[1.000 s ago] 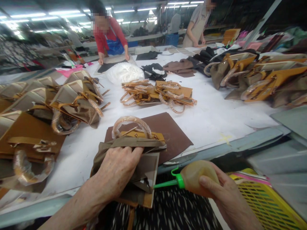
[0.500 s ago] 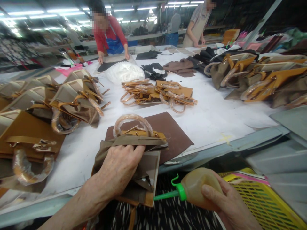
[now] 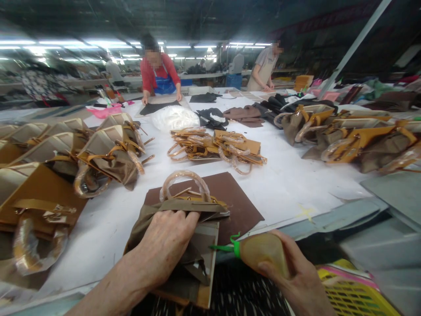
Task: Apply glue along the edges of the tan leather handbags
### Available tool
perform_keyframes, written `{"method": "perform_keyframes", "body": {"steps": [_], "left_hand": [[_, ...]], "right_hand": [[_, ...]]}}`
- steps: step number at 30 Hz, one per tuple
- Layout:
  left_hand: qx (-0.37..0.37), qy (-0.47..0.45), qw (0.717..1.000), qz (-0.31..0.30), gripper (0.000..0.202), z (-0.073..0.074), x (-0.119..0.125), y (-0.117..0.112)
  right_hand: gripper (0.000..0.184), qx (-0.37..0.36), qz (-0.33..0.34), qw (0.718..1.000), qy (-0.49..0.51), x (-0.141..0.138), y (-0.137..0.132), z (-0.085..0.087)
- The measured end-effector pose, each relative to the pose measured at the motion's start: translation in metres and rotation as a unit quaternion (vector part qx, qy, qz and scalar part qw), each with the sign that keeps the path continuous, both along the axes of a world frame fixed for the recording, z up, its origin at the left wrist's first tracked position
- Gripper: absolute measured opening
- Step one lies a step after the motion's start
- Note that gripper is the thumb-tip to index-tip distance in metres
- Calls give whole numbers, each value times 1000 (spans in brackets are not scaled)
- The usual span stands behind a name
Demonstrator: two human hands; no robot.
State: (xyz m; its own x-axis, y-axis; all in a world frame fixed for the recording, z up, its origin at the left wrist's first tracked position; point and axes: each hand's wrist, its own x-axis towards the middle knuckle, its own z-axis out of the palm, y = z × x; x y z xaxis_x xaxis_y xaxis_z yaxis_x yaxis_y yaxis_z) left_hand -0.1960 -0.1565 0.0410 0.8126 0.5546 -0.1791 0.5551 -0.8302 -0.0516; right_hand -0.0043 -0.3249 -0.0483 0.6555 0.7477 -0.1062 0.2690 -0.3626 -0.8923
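Observation:
My left hand (image 3: pixel 167 241) grips the folded brown lining of a handbag (image 3: pixel 144 221), its fingertips hidden inside the cloth. The bag lies at the table's near edge, with its plastic-wrapped round handle (image 3: pixel 187 175) standing up at the far side and its pale inner panel facing me. In my right hand (image 3: pixel 296 272) is a squeeze glue bottle (image 3: pixel 263 252) of amber liquid, held on its side. Its green nozzle points left, and the tip is at the right edge of the bag's panel. Beneath the bag lies a dark brown sheet (image 3: pixel 243 199).
Rows of tan and brown handbags stand at left (image 3: pixel 42 188) and right (image 3: pixel 358 140). A pile of tan handle pieces (image 3: pixel 213 147) lies mid-table, near a white plastic bag (image 3: pixel 176 117). A yellow basket (image 3: pixel 355 294) sits low at right. Two co-workers work across the table.
The glue bottle's tip has moved up along the panel's right edge, from its lower corner to higher up. My left hand keeps its hold on the bag. The camera view has tilted upward.

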Motion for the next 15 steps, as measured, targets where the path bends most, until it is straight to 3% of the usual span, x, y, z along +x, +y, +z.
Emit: {"method": "perform_keyframes", "body": {"steps": [6,15], "left_hand": [[10,-25,1000,-1,20,-1,2,11],[-31,-57,997,43,23,7,9,24]], "right_hand": [[60,3,5,995,-103,18,19,-29],[63,62,-29,995,-78,32,44,-55]]}}
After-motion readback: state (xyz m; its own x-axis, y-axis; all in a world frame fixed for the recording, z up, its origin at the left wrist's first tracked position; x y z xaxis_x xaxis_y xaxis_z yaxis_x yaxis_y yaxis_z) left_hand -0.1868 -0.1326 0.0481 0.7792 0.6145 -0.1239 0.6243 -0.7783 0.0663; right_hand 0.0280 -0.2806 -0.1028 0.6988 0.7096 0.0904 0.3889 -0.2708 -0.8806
